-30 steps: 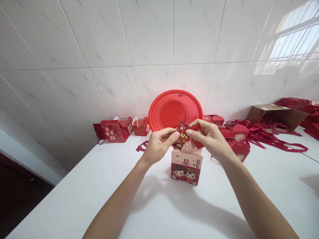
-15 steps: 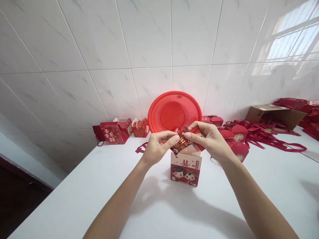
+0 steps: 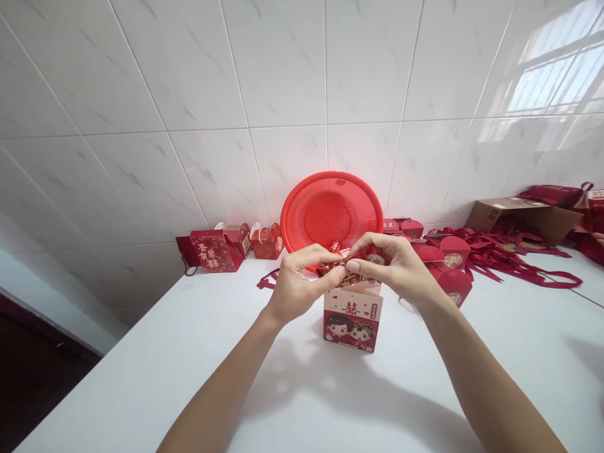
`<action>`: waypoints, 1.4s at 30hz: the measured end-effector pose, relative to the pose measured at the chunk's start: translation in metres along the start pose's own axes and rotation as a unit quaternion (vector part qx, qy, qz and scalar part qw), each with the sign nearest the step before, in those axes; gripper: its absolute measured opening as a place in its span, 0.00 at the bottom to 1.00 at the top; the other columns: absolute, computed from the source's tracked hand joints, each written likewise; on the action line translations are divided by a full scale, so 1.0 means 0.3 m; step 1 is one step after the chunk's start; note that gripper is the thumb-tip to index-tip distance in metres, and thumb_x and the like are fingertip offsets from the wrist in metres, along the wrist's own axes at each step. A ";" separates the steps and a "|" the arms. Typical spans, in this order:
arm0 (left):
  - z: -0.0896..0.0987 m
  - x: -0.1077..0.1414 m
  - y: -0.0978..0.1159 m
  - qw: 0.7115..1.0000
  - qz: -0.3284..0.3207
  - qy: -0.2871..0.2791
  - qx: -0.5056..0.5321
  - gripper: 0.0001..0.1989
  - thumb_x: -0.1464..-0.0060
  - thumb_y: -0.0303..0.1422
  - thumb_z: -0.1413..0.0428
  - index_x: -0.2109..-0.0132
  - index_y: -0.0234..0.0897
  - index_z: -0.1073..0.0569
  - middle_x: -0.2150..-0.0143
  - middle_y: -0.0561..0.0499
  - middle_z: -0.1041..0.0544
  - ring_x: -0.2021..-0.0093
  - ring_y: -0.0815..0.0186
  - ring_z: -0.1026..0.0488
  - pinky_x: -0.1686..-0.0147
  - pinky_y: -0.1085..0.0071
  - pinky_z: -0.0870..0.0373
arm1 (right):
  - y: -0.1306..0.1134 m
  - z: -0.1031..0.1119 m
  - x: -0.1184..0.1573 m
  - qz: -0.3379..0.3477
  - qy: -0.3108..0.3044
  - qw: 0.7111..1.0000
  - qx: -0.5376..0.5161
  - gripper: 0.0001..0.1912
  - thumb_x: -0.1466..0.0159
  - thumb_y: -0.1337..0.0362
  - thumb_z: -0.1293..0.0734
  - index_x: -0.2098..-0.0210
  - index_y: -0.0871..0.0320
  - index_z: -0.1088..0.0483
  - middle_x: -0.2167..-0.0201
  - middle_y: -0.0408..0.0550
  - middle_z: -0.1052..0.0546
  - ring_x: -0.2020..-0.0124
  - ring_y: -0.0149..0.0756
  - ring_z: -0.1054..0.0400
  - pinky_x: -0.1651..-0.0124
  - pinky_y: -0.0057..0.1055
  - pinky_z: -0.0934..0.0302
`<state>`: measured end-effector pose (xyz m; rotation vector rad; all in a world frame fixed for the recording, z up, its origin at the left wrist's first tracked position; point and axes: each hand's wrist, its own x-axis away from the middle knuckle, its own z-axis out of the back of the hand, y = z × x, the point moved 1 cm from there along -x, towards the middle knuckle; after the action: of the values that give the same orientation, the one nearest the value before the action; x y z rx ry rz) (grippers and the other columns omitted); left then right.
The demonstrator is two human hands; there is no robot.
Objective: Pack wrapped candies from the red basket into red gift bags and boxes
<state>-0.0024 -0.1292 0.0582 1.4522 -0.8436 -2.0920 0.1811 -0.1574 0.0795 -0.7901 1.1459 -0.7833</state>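
Between both hands is a dark red snack packet [image 3: 353, 279] with gold lettering. My left hand [image 3: 302, 277] pinches its left part between thumb and fingers, and my right hand [image 3: 396, 267] grips the other side. The thumbs nearly meet at the packet's upper edge, and the fingers hide much of it. Directly below stands an upright cardboard gift box [image 3: 352, 321], white above and red below, printed with a cartoon couple. Its top is open, partly covered by the packet and hands.
A red plastic basket [image 3: 330, 211] leans against the tiled wall behind my hands. Small red gift boxes stand at left [image 3: 214, 251] and right [image 3: 450, 283]. Dark red ribbons [image 3: 500, 251] spread near a brown carton [image 3: 519, 217], with red bags beyond it.
The packet has tilted and bunched between my fingers, so less of its printed face shows. My hands have drawn slightly closer together. The gift box stays put.
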 end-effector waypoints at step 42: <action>-0.005 0.004 0.028 0.997 0.001 0.060 0.046 0.03 0.47 0.32 0.36 0.67 0.42 0.17 0.68 0.50 0.22 0.67 0.66 0.26 0.71 0.72 0.28 | 0.020 0.001 -0.005 0.073 0.011 0.996 -0.045 0.08 0.40 0.60 0.25 0.64 0.57 0.23 0.67 0.47 0.21 0.66 0.35 0.27 0.63 0.31 0.33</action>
<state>-0.0013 -0.1363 0.0631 1.6058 -0.9051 -1.9659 0.1817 -0.1533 0.0751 -0.7650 1.2511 -0.6232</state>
